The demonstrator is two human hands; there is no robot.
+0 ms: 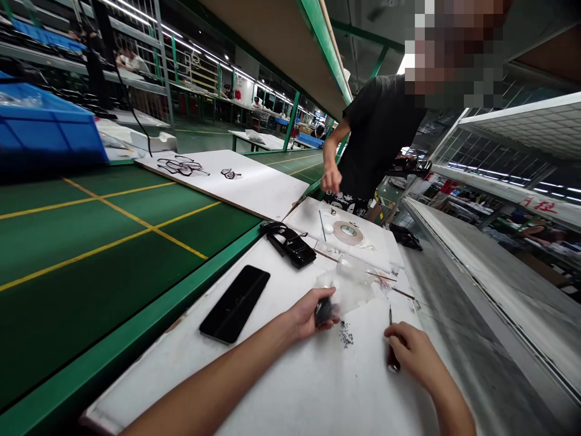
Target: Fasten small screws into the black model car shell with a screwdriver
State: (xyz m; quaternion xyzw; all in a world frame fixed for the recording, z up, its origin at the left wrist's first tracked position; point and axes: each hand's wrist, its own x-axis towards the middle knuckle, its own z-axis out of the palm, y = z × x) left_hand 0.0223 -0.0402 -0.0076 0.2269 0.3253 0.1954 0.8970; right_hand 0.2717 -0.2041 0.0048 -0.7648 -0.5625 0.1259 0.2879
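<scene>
In my left hand [306, 315] is a small clear plastic bag [325, 311] with dark contents, the fingers wrapped round it. Just right of the bag, tiny dark pieces [345, 334], possibly screws, lie scattered on the white tabletop [318, 387]. My right hand [408, 346] is closed around a screwdriver [393, 361]; its thin shaft points away from me and its dark handle shows below the fingers. Beyond my left hand, more clear plastic bags [358, 284] lie on the table. A glossy black toy car body [293, 243] rests farther back.
A black phone [235, 304] lies left of my forearm. A tape roll [348, 232] and thin sticks sit toward the back. Across the table stands a person in a dark shirt [379, 127]. A green conveyor belt [113, 242] runs along the left; a blue bin [49, 124] stands beyond it.
</scene>
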